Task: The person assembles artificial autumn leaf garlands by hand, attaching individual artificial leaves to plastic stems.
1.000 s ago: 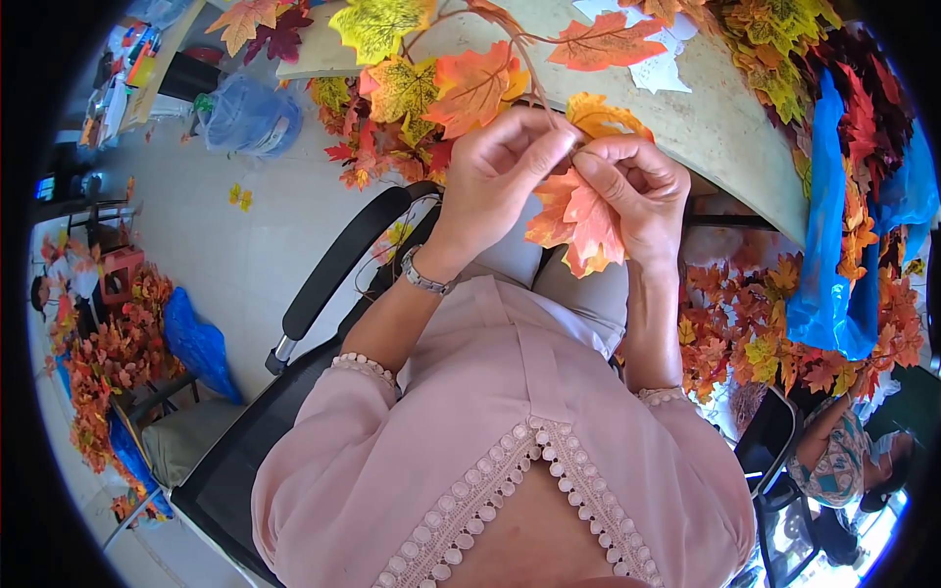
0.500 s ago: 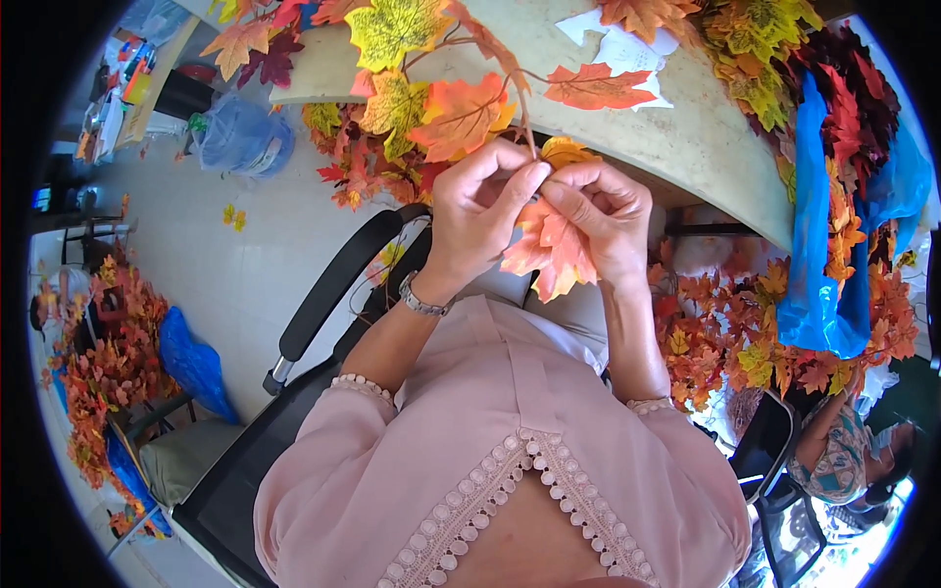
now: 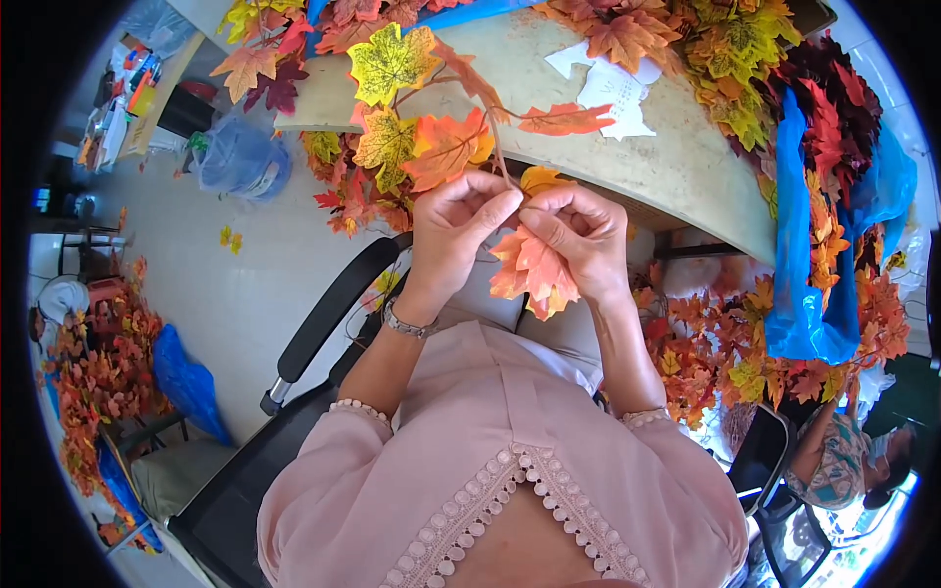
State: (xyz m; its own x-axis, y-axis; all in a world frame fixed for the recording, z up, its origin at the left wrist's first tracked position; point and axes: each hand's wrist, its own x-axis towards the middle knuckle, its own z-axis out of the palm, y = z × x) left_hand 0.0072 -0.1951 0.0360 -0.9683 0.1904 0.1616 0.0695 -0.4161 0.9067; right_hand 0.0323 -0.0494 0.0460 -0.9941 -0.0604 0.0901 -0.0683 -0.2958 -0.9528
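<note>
Between my hands is an artificial maple leaf garland with a thin brown stem (image 3: 498, 147). My left hand (image 3: 456, 230) pinches this stem with thumb and forefinger. My right hand (image 3: 580, 235), its fingertips almost meeting the left ones, pinches the base of an orange-pink leaf cluster (image 3: 534, 269) that hangs below. The exact join is hidden by my fingers. Above my hands spread a yellow leaf (image 3: 392, 64), an orange leaf (image 3: 446, 149) and a reddish leaf (image 3: 566, 120) on the same stem. An orange-yellow leaf (image 3: 542, 180) shows behind my right fingers.
A pale table (image 3: 676, 152) stands in front, with a white paper piece (image 3: 616, 93) and piled leaves (image 3: 627, 34). Blue plastic (image 3: 809, 314) hangs at the right among more leaves. A chair armrest (image 3: 338, 304) is at my left. Another person (image 3: 838, 456) sits far right.
Both hands, with the garland and leaf cluster, have shifted slightly left and down in the picture. The pinching grips stay the same, and the leaf cluster is turned a little.
</note>
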